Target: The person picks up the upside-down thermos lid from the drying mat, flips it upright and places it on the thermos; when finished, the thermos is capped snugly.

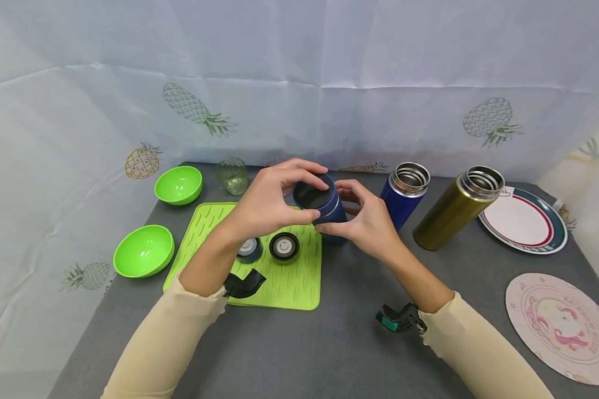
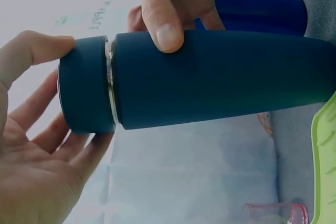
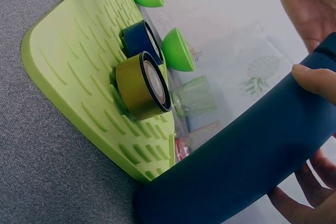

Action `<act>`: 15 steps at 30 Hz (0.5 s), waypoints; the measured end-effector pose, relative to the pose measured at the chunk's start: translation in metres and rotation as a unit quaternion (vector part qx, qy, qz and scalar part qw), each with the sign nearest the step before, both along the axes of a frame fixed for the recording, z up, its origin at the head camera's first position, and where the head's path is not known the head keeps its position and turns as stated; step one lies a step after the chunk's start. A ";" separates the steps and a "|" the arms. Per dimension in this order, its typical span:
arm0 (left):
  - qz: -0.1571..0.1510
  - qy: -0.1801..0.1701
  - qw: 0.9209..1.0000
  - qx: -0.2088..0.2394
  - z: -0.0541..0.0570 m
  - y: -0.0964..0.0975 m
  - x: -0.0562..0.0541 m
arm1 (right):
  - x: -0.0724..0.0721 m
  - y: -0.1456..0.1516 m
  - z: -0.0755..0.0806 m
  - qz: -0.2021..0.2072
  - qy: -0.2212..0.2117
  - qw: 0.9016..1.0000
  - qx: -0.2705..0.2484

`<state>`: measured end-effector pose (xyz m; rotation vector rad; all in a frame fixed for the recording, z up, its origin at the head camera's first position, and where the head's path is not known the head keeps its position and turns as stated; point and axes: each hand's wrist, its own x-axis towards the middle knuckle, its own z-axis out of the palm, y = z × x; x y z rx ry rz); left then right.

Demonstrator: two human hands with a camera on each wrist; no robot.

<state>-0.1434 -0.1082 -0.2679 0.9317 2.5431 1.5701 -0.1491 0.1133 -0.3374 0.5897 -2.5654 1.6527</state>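
Observation:
A dark blue thermos flask point(image 2: 220, 77) stands upright at the right edge of the green mat. Its matching lid point(image 2: 84, 87) sits on top, with a thin silver ring showing between lid and body. My left hand point(image 1: 274, 197) grips the lid, thumb on one side and fingers on the other. Just below, my right hand point(image 1: 371, 221) holds the upper body of the flask between thumb and fingers. On the mat lie a gold-sided lid point(image 3: 139, 87) and a blue lid point(image 3: 140, 41), undersides facing up.
Right of the flask stand an uncapped blue flask point(image 1: 401, 199) and an uncapped gold flask point(image 1: 449, 213). Beyond are a rimmed plate point(image 1: 554, 221) and a round pink mat point(image 1: 539, 338). Green bowls point(image 1: 145, 252) and a glass point(image 1: 233, 177) sit around the lime drying mat point(image 1: 289, 288).

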 end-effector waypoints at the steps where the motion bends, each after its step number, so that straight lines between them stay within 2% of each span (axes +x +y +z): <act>1: -0.007 -0.002 1.000 -0.001 0.000 0.000 -0.001 | 0.000 0.000 0.000 -0.001 0.001 1.000 0.001; 8: -0.049 -0.016 0.999 -0.010 0.000 -0.002 -0.005 | 0.001 0.001 -0.002 -0.004 -0.003 1.000 0.002; 12: -0.055 -0.016 0.998 -0.025 0.002 -0.003 -0.003 | 0.000 0.001 -0.002 -0.005 -0.004 1.000 0.002; 15: -0.046 -0.005 0.998 -0.038 0.004 -0.003 0.000 | 0.000 0.000 -0.001 -0.004 -0.003 1.000 0.002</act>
